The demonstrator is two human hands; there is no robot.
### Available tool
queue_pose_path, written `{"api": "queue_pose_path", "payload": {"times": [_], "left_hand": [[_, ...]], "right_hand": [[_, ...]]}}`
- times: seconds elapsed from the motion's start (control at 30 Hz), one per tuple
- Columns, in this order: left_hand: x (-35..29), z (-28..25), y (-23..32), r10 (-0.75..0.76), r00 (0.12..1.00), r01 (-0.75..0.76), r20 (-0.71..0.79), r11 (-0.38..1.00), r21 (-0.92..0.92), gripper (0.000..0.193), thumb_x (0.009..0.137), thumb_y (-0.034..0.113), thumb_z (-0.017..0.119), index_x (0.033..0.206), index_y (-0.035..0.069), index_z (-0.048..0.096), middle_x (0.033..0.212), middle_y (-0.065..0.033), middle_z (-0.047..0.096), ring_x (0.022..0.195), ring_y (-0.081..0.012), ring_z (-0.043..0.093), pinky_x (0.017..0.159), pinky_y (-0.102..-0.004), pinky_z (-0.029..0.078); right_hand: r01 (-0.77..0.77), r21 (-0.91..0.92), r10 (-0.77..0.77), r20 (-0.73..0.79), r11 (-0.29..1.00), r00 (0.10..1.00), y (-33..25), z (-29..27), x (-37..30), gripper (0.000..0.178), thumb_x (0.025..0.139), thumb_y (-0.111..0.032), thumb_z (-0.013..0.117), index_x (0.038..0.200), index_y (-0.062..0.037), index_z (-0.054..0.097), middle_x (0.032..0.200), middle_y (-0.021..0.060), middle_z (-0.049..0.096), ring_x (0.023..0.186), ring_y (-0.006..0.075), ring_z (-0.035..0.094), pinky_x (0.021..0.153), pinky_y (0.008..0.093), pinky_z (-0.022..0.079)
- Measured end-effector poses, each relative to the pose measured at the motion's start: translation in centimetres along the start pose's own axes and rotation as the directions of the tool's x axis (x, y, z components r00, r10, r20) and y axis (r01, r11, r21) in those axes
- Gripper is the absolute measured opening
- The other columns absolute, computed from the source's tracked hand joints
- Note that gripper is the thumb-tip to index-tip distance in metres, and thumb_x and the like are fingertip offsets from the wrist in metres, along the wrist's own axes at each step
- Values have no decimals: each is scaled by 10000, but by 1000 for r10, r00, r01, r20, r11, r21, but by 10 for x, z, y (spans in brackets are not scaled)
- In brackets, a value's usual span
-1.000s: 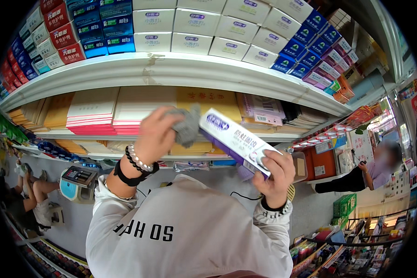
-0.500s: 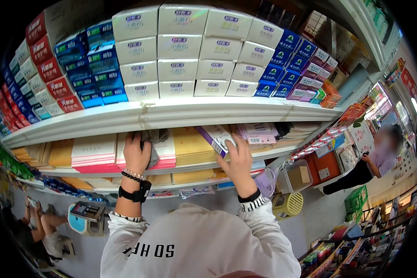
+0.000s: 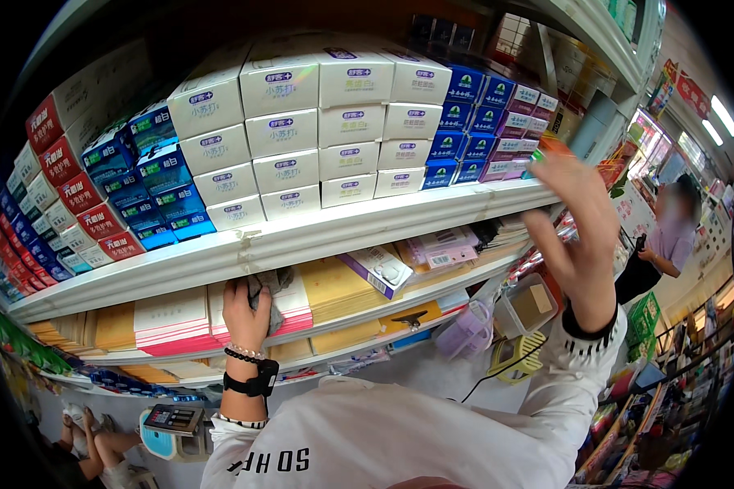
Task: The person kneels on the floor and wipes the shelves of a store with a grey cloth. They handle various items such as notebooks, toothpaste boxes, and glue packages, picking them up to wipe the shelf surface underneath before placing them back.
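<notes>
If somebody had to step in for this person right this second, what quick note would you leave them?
Left hand: on the middle shelf, gripping a grey cloth pressed against the pink and white packs.
Right hand: raised, open and empty, at the right end of the white shelf edge.
The white and purple box lies on the middle shelf, on the yellow stacks, touching neither hand.
Done: box is on the shelf. Left: cloth is in use on that shelf; the box lies at an angle, not squared up.
</notes>
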State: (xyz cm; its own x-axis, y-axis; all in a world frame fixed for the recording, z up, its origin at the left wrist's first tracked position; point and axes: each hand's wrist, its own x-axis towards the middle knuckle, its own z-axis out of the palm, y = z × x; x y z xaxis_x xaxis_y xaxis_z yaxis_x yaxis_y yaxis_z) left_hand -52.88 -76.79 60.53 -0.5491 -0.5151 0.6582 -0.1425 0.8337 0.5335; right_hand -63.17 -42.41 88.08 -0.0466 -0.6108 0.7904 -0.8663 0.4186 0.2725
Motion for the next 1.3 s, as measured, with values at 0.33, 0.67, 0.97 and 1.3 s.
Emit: {"api": "queue_pose_path", "payload": {"times": [0.33, 0.67, 0.97, 1.3], "left_hand": [[0, -3, 0, 14, 1000, -13, 17, 1000, -4, 391, 739, 226, 594, 1039, -19, 547, 1037, -243, 521, 907, -407, 521, 764, -424, 446], [1, -2, 3, 23, 1000, -23, -9, 1000, 7, 344, 728, 203, 600, 993, -13, 560, 992, -239, 535, 846, -408, 531, 705, -431, 456], [3, -2, 4, 29, 999, -30, -27, 1000, -8, 333, 725, 200, 596, 976, -16, 558, 979, -240, 535, 847, -412, 528, 706, -439, 453], [1, 0, 0, 57, 998, -56, -41, 998, 15, 323, 742, 187, 584, 986, -21, 547, 978, -243, 529, 856, -421, 514, 713, -448, 442]], "right_hand": [[25, -94, -22, 29, 995, 999, 21, 80, 82, 517, 710, -318, 676, 1141, -72, 532, 1164, 103, 537, 1211, 318, 366, 1003, 526, 224], [100, -142, -107, -48, 985, 993, 18, 74, 83, 386, 687, -254, 687, 1018, -90, 574, 973, 50, 589, 1044, 227, 492, 950, 547, 285], [111, -191, -143, -160, 975, 977, 9, 72, 72, 456, 582, -154, 728, 1001, -93, 558, 955, 17, 591, 887, 185, 556, 883, 461, 372], [87, -292, -224, -478, 953, 850, 8, 52, 53, 514, 492, -63, 710, 988, -47, 575, 963, 84, 605, 864, 251, 575, 776, 362, 437]]}}
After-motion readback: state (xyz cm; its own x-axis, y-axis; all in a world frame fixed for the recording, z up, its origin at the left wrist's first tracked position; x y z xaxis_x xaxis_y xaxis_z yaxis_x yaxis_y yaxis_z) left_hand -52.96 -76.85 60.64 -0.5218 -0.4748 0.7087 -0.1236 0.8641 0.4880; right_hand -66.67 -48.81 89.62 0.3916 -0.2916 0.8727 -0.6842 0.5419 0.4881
